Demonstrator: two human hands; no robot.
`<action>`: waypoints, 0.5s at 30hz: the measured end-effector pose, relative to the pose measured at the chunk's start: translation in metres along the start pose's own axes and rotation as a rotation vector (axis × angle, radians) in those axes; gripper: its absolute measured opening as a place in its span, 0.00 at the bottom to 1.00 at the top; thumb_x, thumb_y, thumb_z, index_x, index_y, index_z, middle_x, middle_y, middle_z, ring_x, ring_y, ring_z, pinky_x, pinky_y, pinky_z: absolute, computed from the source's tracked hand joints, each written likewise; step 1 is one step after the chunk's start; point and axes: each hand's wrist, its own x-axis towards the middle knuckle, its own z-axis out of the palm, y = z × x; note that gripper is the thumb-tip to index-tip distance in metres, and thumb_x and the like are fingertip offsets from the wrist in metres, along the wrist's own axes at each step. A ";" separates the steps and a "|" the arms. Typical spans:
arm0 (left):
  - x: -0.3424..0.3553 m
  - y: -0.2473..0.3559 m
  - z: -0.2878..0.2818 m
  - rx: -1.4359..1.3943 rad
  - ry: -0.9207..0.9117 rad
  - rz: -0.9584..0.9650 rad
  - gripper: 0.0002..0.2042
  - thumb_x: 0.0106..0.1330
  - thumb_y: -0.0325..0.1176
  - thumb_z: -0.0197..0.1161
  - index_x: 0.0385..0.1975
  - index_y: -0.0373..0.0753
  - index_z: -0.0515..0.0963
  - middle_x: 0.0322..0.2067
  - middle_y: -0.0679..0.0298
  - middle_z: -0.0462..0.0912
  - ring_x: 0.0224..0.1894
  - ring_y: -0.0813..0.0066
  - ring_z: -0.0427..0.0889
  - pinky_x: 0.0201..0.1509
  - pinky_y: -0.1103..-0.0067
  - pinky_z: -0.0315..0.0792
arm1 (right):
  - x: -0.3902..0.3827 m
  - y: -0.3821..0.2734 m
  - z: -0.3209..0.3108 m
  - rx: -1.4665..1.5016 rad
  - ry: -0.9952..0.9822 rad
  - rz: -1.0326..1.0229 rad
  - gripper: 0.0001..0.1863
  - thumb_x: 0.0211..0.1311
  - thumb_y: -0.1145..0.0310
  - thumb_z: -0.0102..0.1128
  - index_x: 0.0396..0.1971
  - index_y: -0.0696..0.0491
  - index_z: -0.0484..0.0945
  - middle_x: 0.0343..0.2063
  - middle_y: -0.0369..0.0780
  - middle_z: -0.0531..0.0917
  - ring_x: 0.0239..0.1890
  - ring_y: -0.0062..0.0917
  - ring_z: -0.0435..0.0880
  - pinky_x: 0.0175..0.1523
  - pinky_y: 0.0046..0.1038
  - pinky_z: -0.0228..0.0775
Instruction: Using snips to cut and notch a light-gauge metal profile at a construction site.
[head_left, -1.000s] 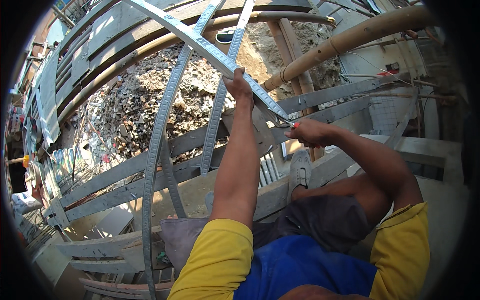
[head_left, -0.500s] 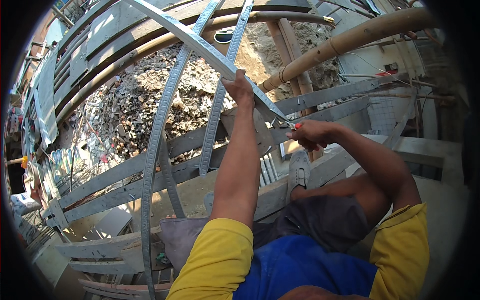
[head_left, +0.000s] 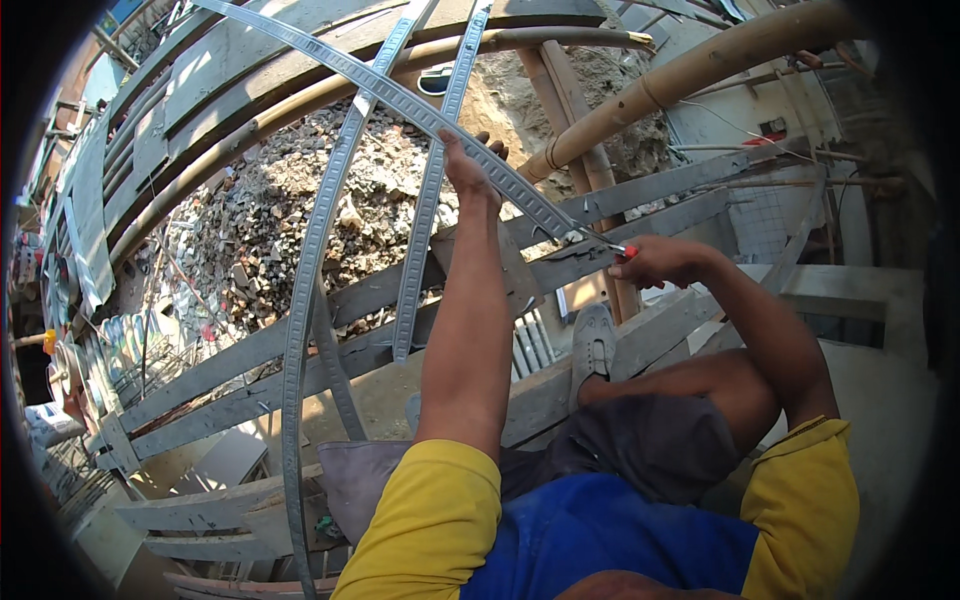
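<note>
A long galvanized metal furring strip (head_left: 528,199) with an embossed face runs diagonally from the upper left down to the middle of the view. My left hand (head_left: 466,168) is closed around it from below, thumb on the near side and fingertips at the far edge. In my right hand (head_left: 660,262) is a pair of snips with red-tipped handles (head_left: 629,252); the slim metal jaws (head_left: 598,237) are at the strip's lower end. Whether the jaws touch the metal is hard to make out. My right fingers are wrapped round the handles.
Two more metal strips, a long one (head_left: 318,225) and a shorter one (head_left: 420,245), lie under the held strip. Wooden planks (head_left: 210,385) and a thick bamboo pole (head_left: 690,85) cross the space. Below is a rubble heap (head_left: 270,220). My shoe (head_left: 593,345) rests near a plank.
The held strip has rolled over, so its embossed face now shows instead of a smooth side. My right hand and the snips have shifted slightly right.
</note>
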 end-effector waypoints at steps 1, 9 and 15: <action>0.000 0.000 0.003 -0.007 -0.020 0.007 0.30 0.70 0.62 0.41 0.45 0.34 0.64 0.30 0.58 0.72 0.24 0.68 0.75 0.32 0.71 0.78 | -0.001 0.000 0.002 0.017 0.007 -0.003 0.20 0.64 0.54 0.59 0.20 0.55 0.72 0.17 0.36 0.73 0.17 0.20 0.67 0.23 0.26 0.60; -0.007 0.005 0.021 -0.055 -0.086 0.065 0.38 0.56 0.59 0.68 0.42 0.23 0.64 0.27 0.59 0.71 0.21 0.72 0.75 0.25 0.76 0.75 | 0.011 -0.013 0.028 0.220 0.150 -0.132 0.21 0.66 0.53 0.57 0.20 0.54 0.70 0.17 0.33 0.70 0.18 0.19 0.67 0.24 0.25 0.60; -0.006 0.005 0.028 -0.036 -0.058 0.021 0.20 0.62 0.47 0.66 0.35 0.38 0.66 0.23 0.65 0.72 0.20 0.77 0.73 0.24 0.80 0.74 | 0.007 -0.023 0.034 0.367 0.176 -0.183 0.19 0.66 0.54 0.57 0.22 0.53 0.72 0.18 0.32 0.69 0.23 0.18 0.66 0.30 0.25 0.59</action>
